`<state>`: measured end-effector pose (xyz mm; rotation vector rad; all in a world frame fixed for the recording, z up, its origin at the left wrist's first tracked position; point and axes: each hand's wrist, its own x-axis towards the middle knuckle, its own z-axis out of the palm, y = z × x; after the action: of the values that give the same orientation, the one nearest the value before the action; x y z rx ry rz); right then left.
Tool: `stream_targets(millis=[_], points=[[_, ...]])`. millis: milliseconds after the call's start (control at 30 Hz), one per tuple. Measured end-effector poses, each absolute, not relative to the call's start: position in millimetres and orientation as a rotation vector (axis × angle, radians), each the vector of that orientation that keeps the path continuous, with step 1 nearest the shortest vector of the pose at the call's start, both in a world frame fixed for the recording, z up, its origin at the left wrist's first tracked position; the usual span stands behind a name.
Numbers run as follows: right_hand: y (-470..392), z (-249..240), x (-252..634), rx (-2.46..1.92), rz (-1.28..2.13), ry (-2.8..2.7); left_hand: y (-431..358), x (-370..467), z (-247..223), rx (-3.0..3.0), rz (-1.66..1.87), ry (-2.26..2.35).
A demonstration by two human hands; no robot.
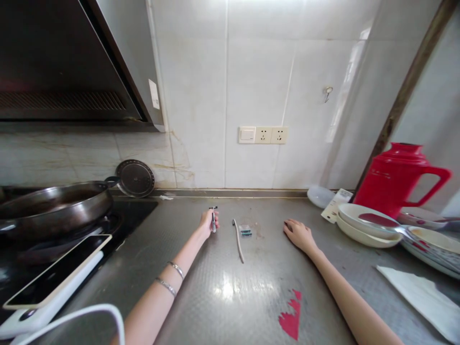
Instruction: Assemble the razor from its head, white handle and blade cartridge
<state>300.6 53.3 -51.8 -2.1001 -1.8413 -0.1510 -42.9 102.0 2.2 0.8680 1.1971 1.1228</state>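
Note:
My left hand [206, 221] is closed around a razor [213, 219], its small T-shaped head at the top and its handle running down across the fingers. Two silver bangles circle my left forearm. To the right of this hand, a thin, slightly curved white handle [238, 242] with a small dark tip lies on the metal counter [215, 292]. Just beside it is a small clear pack with blue-green pieces [246, 231], too small to make out fully. My right hand [299, 233] rests palm down on the counter, fingers stretched out, holding nothing.
At left, a pan [57, 206] sits on the stove and a phone [59, 273] on a white stand with a cable. On the right are stacked bowls [366, 232], a red thermos [391, 179] and a white paper [420, 297]. Wall sockets [263, 135] are ahead.

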Motion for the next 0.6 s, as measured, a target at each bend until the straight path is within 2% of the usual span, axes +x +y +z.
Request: stream_targets(millis=[600], points=[[54.7, -54.0, 301.8, -2.092, -0.156, -1.836, 100.9, -40.5, -2.3, 0.842, 1.157, 1.337]])
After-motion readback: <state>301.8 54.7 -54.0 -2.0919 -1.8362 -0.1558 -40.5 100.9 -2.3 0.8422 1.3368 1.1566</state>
